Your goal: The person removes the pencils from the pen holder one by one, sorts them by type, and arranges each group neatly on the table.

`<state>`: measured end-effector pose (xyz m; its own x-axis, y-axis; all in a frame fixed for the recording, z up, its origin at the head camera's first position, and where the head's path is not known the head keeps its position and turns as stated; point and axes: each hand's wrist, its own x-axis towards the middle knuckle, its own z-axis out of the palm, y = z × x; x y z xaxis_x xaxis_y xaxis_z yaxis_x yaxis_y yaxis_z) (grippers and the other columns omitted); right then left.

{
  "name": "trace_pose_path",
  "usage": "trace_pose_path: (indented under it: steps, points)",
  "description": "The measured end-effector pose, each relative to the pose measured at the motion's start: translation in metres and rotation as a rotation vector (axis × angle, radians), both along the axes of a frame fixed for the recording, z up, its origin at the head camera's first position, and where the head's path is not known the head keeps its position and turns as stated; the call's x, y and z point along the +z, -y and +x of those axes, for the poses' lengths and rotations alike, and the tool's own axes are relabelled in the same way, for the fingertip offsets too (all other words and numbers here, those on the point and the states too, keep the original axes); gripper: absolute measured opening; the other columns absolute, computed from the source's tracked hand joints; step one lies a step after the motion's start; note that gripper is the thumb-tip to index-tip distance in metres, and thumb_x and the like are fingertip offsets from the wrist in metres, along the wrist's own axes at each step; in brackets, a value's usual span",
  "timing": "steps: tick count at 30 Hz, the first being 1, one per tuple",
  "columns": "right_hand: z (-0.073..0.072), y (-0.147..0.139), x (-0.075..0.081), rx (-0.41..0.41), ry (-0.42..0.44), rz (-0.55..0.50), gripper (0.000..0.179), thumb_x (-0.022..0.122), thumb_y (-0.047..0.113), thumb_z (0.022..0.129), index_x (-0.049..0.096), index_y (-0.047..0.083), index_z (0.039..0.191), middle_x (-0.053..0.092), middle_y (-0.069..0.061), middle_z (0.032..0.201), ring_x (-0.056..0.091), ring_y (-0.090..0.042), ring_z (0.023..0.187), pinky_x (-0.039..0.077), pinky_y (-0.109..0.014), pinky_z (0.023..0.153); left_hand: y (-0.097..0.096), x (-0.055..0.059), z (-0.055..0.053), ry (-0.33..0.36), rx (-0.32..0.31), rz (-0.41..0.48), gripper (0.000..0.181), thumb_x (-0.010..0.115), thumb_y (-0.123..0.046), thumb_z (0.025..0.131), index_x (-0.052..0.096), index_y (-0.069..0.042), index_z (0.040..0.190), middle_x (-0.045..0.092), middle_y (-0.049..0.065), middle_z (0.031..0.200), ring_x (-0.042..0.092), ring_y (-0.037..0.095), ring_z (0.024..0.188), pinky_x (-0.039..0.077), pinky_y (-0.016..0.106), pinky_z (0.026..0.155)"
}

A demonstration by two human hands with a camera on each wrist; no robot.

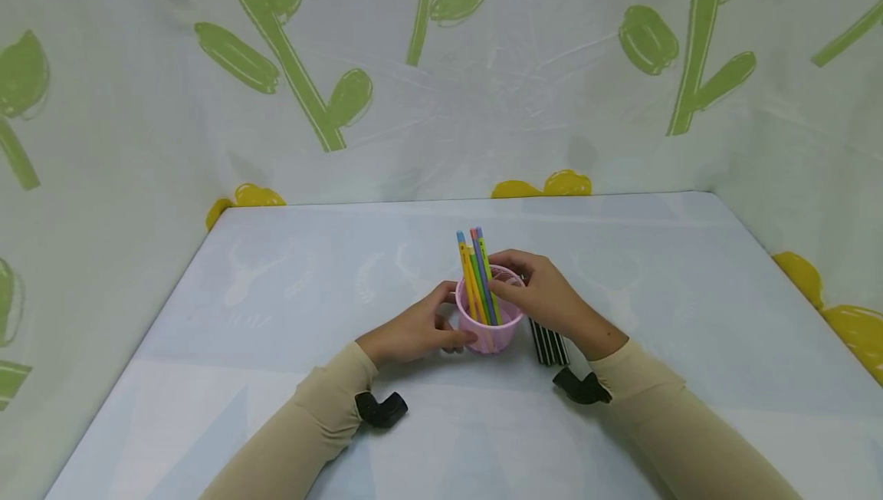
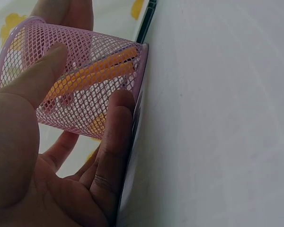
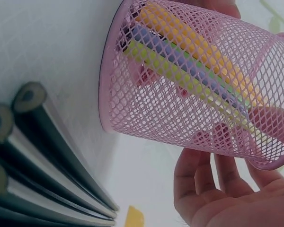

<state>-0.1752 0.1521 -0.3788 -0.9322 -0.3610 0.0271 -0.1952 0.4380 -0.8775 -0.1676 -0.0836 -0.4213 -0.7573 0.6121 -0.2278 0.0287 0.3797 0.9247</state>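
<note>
A pink mesh pen cup (image 1: 491,337) stands on the table with several colored pencils (image 1: 479,281) leaning inside it, in yellow, green and purple. My left hand (image 1: 421,327) grips the cup from its left side, thumb toward the front, as the left wrist view also shows against the mesh (image 2: 80,56). On the other side, my right hand (image 1: 545,293) holds the cup by its wall: the thumb reaches over the rim beside the pencils, and the other fingers (image 3: 227,175) lie outside. Several dark striped pencils (image 1: 548,343) lie side by side right of the cup, below my right hand.
The white table (image 1: 276,277) has faint printed patterns. A pale curtain (image 1: 517,101) with green leaves and yellow shapes surrounds its back and sides. Black wrist pieces (image 1: 382,410) hang by both sleeves, near the tabletop.
</note>
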Motion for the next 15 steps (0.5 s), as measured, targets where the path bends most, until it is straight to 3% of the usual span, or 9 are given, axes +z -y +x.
trace_pose_path:
  steps: [5, 15]
  points:
    - [-0.0011, -0.0008, -0.0004, 0.003, 0.008, -0.006, 0.034, 0.066, 0.019, 0.096, 0.063, 0.011, 0.13, 0.066, -0.008, 0.129, 0.061, -0.026, 0.117, 0.053, -0.047, 0.099, -0.0005, -0.0006, -0.0013, 0.003, 0.003, -0.007, 0.073, 0.075, -0.035, 0.09, 0.03, -0.03, 0.147, 0.045, 0.0, 0.141, 0.068, 0.018, 0.086, 0.053, 0.032, 0.078]
    - [-0.0019, -0.0002, 0.0003, 0.0, 0.013, 0.001, 0.033, 0.064, 0.016, 0.097, 0.062, 0.012, 0.13, 0.065, -0.007, 0.129, 0.061, -0.026, 0.119, 0.051, -0.048, 0.102, 0.0003, -0.0016, -0.0013, 0.006, 0.003, -0.001, 0.072, 0.075, -0.034, 0.09, 0.03, -0.029, 0.146, 0.045, 0.0, 0.14, 0.067, 0.018, 0.086, 0.052, 0.031, 0.077]
